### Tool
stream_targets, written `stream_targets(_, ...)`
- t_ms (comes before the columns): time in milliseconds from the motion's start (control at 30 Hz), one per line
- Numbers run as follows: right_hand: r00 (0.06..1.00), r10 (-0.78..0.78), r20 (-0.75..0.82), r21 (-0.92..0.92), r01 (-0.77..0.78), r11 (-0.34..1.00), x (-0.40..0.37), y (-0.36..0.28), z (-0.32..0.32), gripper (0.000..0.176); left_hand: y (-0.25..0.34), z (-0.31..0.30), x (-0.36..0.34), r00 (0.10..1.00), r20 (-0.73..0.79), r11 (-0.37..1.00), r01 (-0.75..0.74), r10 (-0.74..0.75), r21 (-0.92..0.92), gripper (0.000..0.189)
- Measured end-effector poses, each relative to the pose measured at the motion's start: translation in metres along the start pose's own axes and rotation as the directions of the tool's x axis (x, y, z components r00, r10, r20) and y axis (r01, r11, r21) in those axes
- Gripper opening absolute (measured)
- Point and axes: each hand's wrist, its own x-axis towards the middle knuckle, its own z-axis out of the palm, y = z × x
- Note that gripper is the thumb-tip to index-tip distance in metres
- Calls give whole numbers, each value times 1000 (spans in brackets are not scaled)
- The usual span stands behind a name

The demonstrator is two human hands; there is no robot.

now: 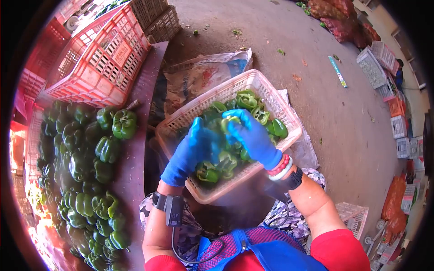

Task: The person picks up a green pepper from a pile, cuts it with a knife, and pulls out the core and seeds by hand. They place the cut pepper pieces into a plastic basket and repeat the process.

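Observation:
Both hands wear blue gloves and are over a pale pink plastic crate with cut green peppers in it. My right hand has its fingers curled round a piece of green pepper above the crate's middle. My left hand is just to the left of it, over the crate's left part; its fingers are smeared by motion, and whether they hold anything cannot be made out. A large heap of whole green peppers lies on the dark table at the left.
Pink crates stand at the upper left beyond the heap. A sack lies on the floor behind the crate. Red net sacks are at the upper right, and more crates line the right side.

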Motion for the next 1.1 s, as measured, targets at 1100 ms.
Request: stream_targets(1100, 786, 259, 562, -700, 285, 655, -12, 26, -1, 35, -43, 100, -369, 280, -813, 358, 790, 511, 497, 48)
